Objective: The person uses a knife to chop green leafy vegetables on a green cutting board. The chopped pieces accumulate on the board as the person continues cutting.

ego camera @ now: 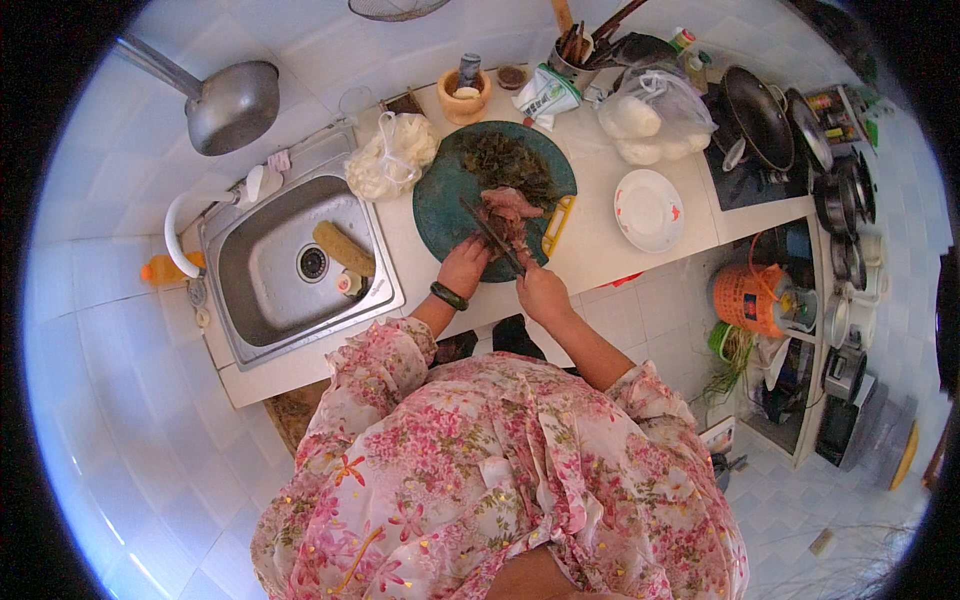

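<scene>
My right hand point(541, 291) is closed round the handle of a kitchen knife point(484, 229), whose blade points up and to the left over the meat. Pieces of raw meat point(511, 214) lie on a round green cutting board point(435, 199) with a yellow handle point(558, 225). My left hand point(466, 262), below a dark bangle, rests its fingers at the meat's lower left edge, beside the blade; whether it grips a piece is hidden. Chopped dark leafy greens point(510, 159) are heaped on the board above the meat.
Left of the board are a tied plastic bag point(394, 156) and a steel sink point(255, 300) holding a brown cylindrical object point(343, 247). A white plate point(649, 210) sits to the right. Behind stand a wooden mortar point(465, 105) and a bag with white items point(652, 124); a wok point(757, 118) is farther right.
</scene>
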The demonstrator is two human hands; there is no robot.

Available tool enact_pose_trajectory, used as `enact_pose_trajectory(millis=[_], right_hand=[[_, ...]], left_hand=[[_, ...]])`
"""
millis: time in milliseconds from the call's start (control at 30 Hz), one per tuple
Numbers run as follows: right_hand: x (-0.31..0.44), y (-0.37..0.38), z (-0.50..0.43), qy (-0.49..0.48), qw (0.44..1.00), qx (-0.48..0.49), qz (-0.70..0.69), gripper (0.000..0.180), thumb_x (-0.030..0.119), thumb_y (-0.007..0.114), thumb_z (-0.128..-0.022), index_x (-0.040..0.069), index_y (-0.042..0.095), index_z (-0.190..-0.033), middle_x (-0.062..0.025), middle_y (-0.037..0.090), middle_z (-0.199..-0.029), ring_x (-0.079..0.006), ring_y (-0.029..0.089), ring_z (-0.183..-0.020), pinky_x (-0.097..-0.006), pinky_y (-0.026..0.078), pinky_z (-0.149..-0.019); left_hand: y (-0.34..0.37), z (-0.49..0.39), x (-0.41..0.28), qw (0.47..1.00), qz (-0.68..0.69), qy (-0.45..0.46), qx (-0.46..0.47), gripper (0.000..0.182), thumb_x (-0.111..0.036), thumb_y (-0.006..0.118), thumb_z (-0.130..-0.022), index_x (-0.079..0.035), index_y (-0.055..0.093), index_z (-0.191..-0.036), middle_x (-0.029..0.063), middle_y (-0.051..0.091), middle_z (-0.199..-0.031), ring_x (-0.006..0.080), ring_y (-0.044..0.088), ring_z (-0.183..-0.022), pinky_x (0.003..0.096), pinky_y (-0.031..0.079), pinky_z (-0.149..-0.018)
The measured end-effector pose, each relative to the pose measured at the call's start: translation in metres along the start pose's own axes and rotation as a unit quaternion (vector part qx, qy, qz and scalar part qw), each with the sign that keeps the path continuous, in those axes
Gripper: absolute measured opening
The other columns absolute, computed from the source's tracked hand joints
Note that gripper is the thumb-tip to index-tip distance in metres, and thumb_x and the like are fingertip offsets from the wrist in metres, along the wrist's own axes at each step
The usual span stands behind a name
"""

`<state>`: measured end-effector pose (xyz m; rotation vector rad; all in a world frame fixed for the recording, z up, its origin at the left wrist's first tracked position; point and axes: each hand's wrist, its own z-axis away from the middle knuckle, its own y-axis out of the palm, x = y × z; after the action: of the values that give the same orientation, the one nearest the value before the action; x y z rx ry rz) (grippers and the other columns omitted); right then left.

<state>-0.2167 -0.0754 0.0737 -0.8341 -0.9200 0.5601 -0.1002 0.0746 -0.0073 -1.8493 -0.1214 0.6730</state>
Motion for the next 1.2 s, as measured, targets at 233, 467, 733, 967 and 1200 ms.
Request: enact_pose_trajectory(millis=[233, 467, 733, 967, 1200], right_hand=[[-0.012, 0.029, -0.045, -0.039, 0.999, 0.004, -0.003, 0.029, 0.018, 0.057, -0.084, -0.005, 0.057, -0.101, -0.0265, 0.063, -0.076, -0.0430, 0.063, -0.074, -0.0505, 0.051, -0.069], [-0.012, -0.001, -0.030, -0.040, 0.998, -0.026, -0.030, 0.029, 0.022, 0.057, -0.086, -0.005, 0.057, -0.095, -0.0274, 0.063, -0.076, -0.0432, 0.063, -0.075, -0.0508, 0.051, -0.068], [-0.004, -0.015, 0.003, -0.019, 1.000, 0.012, 0.012, 0.029, 0.021, 0.056, -0.087, -0.003, 0.056, -0.102, -0.0257, 0.064, -0.075, -0.0419, 0.064, -0.073, -0.0518, 0.051, -0.067], [0.002, -0.002, -0.009, -0.017, 0.999, 0.026, 0.012, 0.030, 0.016, 0.055, -0.083, -0.006, 0.053, -0.104, -0.0256, 0.064, -0.075, -0.0420, 0.065, -0.075, -0.0523, 0.051, -0.067], [0.005, 0.017, -0.040, -0.031, 0.999, 0.012, 0.010, 0.026, 0.015, 0.056, -0.082, -0.005, 0.056, -0.099, -0.0259, 0.065, -0.079, -0.0411, 0.065, -0.079, -0.0514, 0.052, -0.070]], left_hand=[[0.000, -0.001, -0.001, 1.000, 0.011, 0.021, -0.019, 0.028, -0.011, 0.052, -0.080, -0.005, 0.059, -0.106, 0.0116, 0.055, -0.118, 0.0304, 0.051, -0.113, 0.0414, 0.047, -0.089], [-0.001, -0.004, 0.002, 0.999, 0.038, 0.014, -0.022, 0.026, -0.007, 0.051, -0.078, -0.003, 0.059, -0.102, 0.0148, 0.057, -0.115, 0.0333, 0.054, -0.108, 0.0411, 0.047, -0.090], [-0.001, -0.003, -0.003, 1.000, -0.004, -0.005, -0.004, 0.026, -0.010, 0.051, -0.081, -0.005, 0.060, -0.106, 0.0131, 0.056, -0.120, 0.0323, 0.052, -0.113, 0.0422, 0.045, -0.092], [0.007, 0.002, 0.002, 1.000, 0.006, -0.003, -0.020, 0.026, -0.012, 0.052, -0.082, -0.006, 0.060, -0.106, 0.0125, 0.056, -0.120, 0.0316, 0.051, -0.114, 0.0428, 0.045, -0.092], [0.005, 0.001, 0.001, 1.000, 0.020, 0.001, -0.001, 0.029, -0.012, 0.050, -0.080, -0.006, 0.059, -0.107, 0.0124, 0.055, -0.118, 0.0305, 0.051, -0.114, 0.0409, 0.045, -0.092]])
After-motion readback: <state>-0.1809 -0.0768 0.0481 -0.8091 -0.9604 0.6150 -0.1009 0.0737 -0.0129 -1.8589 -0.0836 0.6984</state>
